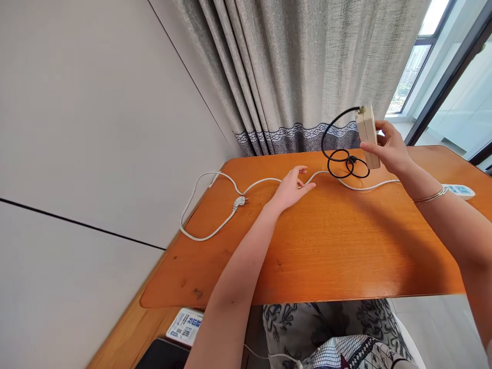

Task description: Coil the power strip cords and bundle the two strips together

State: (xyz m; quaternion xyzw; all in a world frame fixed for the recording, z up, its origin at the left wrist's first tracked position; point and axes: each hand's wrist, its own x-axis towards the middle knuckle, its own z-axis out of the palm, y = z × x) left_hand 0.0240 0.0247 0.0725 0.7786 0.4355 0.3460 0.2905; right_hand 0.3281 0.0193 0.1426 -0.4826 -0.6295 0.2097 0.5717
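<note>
My right hand (389,147) grips a beige power strip (368,134) and holds it upright above the orange wooden table (326,246). Its black cord (343,161) hangs down from the top and coils in loops on the table. My left hand (292,186) rests on the table with fingers stretched out, touching a white cable (265,181). That cable runs left to a white plug (240,202) and loops over the table's left edge. To the right it leads toward a white power strip (461,191) by my right wrist.
A grey curtain (300,72) hangs behind the table, with a window at the right. A plain wall stands on the left. Below the table's front edge lie a patterned cushion (319,323), a printed card (185,326) and a dark object.
</note>
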